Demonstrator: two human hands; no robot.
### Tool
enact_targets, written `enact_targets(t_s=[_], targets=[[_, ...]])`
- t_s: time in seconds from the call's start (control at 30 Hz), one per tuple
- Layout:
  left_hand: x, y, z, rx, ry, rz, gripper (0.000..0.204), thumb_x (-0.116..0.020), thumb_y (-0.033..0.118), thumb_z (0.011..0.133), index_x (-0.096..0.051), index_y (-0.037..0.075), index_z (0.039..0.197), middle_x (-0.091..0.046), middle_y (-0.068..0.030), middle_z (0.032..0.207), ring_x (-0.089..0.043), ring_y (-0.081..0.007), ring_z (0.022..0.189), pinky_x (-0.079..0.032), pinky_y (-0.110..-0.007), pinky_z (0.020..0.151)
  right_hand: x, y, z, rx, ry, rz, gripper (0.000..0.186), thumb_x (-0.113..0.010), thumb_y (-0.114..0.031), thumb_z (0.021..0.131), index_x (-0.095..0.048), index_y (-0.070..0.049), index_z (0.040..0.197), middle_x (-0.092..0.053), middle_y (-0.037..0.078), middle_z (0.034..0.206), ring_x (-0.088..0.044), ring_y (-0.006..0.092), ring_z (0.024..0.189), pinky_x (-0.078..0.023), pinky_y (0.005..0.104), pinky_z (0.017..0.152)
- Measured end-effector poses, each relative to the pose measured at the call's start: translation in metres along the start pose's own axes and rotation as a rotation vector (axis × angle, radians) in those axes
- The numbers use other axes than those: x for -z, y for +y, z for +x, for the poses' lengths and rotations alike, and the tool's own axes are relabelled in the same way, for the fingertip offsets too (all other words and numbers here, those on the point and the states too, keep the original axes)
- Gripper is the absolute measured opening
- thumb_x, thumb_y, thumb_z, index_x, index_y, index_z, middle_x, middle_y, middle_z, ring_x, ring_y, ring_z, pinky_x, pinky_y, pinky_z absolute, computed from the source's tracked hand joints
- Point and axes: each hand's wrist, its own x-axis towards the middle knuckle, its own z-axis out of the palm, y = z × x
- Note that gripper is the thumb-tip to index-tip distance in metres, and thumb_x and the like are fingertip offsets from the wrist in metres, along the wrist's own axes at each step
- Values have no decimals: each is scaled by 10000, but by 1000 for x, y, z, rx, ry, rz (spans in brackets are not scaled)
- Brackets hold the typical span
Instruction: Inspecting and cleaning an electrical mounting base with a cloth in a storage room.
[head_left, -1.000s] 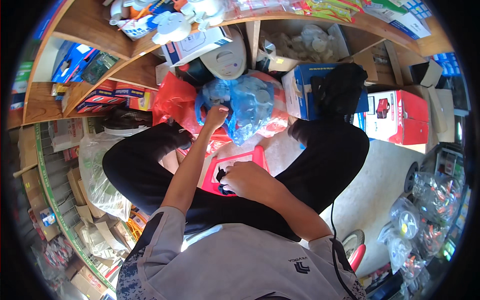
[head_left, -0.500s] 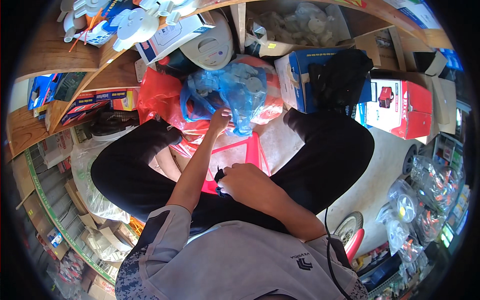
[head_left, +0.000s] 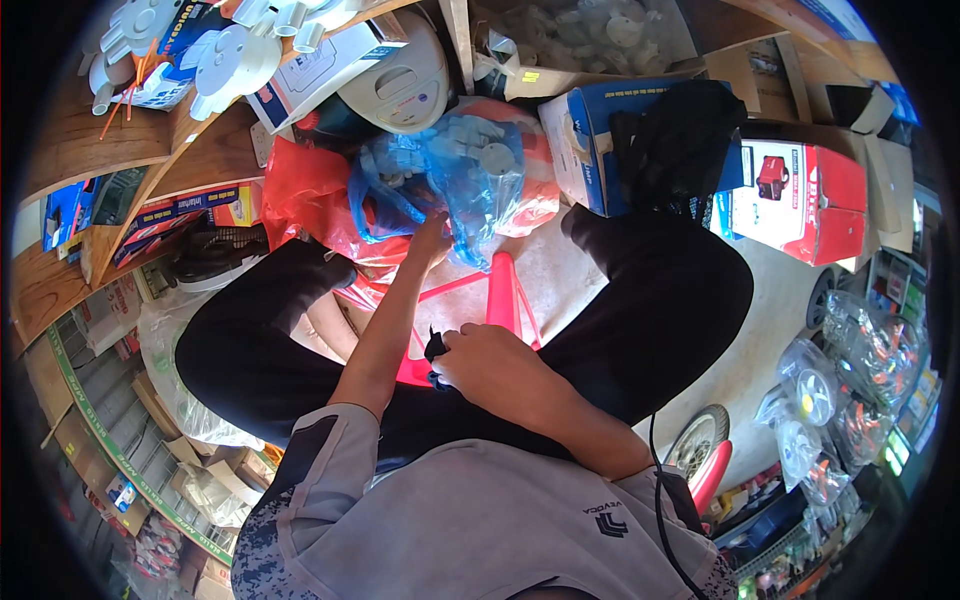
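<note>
A blue plastic bag [head_left: 490, 185], see-through and holding pale grey-white plastic pieces, lies in front of me beside a red plastic bag [head_left: 305, 200]. My left hand [head_left: 431, 240] reaches to the near edge of the blue bag and touches it. Its fingertips are lost against the bag, so their grip does not show. Close to my lap, my right hand [head_left: 488, 362] is closed around a small black object [head_left: 435, 347]; only its end sticks out, and its kind is unclear. Beneath the bags stands a red plastic stool [head_left: 503, 292], between my knees.
Wooden shelves with white round plastic fittings [head_left: 238, 68] rise at the upper left. A blue and white box [head_left: 575, 150] with a black bag [head_left: 680, 140] on it and a red and white box [head_left: 795, 200] stand right. Plastic-wrapped goods [head_left: 810, 385] lie farther right.
My left hand has moved slightly left and farther in against the blue bag. My right hand still holds the black object. The whole view has shifted a little.
</note>
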Motion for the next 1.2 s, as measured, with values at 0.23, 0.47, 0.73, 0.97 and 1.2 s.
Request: enact_targets(t_s=[0.23,0.47,0.73,0.97,1.2], targets=[[-5,42,-18,66,289,-47,349,-716,138,850,-600,23,1158,-583,-205,1187,-673,-374,911,-554,-470,802,0,5,-2,-54,-66,-12,110,-646,-52,817,-721,-34,896,-665,151,916,-658,307,911,-549,421,804],[-43,-17,-48,512,216,-893,304,-459,226,1038,-463,41,1280,-650,-228,1063,-720,-337,888,-652,-425,673,4,-7,7,54,33,-46,43,-686,-66,790,-714,-47,816,-673,129,895,-667,262,872,-540,388,746],[-41,25,-45,578,-39,-1177,400,-433,71,1006,-403,83,1405,-546,-246,1280,-700,-384,991,-638,-515,800,5,0,3,-29,-57,-46,158,-645,-46,820,-722,-26,956,-658,142,944,-653,285,934,-550,401,805],[-43,-56,-49,238,382,-718,449,-406,52,1011,-339,55,1455,-641,-296,1094,-714,-298,990,-631,-479,825,10,-18,29,60,-24,-26,193,-657,-73,832,-728,-40,1008,-654,122,963,-655,269,926,-549,388,806],[-44,46,-26,311,202,-541,435,-605,115,943,-445,21,1337,-691,-267,867,-708,-431,783,-537,-541,625,13,6,22,28,183,-12,138,-687,-78,797,-732,-63,926,-648,126,954,-666,261,931,-563,376,771]])
